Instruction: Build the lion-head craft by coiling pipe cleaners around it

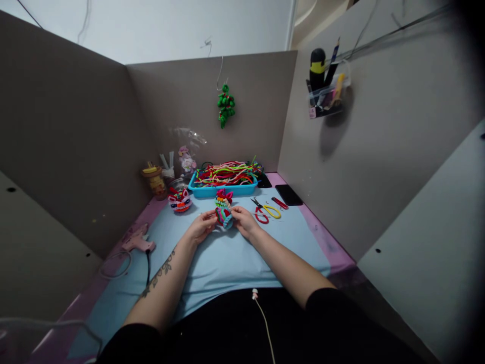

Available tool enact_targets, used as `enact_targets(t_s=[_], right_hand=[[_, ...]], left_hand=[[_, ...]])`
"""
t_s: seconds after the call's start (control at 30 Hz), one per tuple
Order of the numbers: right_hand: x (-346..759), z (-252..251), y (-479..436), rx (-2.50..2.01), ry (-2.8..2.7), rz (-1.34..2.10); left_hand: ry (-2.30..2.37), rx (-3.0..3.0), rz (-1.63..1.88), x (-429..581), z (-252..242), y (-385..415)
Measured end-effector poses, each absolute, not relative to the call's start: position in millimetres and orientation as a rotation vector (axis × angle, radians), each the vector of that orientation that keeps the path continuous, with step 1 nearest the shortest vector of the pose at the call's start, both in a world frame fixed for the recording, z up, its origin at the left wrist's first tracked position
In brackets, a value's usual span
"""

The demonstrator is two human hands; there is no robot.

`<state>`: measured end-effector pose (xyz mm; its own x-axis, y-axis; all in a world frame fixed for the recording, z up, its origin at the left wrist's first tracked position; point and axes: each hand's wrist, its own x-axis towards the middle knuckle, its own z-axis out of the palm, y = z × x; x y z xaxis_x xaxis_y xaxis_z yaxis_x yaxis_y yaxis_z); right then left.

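Between both hands is a small rounded piece of coiled pipe cleaners [224,218], striped red, green, purple and light blue. My left hand [202,227] pinches its left side, while the fingers of my right hand [245,222] are closed at its upper right edge. Just beyond it shows a pink, yellow and green pipe-cleaner figure [224,196]; whether the two are joined I cannot tell. Further left sits a pink and red pipe-cleaner animal head [180,201]. Right of my right hand lie scissors [267,210] with one red and one yellow handle.
At the back, a blue tray [223,191] holds many loose pipe cleaners. A red cutter [279,203] and a black phone [288,194] lie to the right. A pink glue gun [138,239] with its cord is at left. Green pipe-cleaner pieces [226,105] hang on the back panel.
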<state>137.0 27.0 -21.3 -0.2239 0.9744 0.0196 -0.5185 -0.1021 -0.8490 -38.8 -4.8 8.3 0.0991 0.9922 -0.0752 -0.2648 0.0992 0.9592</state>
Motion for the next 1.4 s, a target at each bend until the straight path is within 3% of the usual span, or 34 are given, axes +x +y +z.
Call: enact_targets(t_s=[0.47, 0.63, 0.8, 1.4], right_hand=[[132.5, -19.3, 23.8, -0.785, -0.850, 1.580], [137.9, -12.2, 24.3, -0.871, -0.851, 1.411], [137.1, -8.8, 15.5, -0.806, -1.190, 1.346], [126.9, -12.9, 9.3, -0.867, -1.486, 1.084]], left_hand=[[0.947, 1.300, 1.295, -15.2, 2.0, -15.1], [0.927, 0.973, 1.410, -25.6, 7.0, -9.8], [0.720, 0.704, 1.418, -40.8, 14.8, -10.7], [0.670, 0.873, 1.541, -34.8, 14.8, -12.9]])
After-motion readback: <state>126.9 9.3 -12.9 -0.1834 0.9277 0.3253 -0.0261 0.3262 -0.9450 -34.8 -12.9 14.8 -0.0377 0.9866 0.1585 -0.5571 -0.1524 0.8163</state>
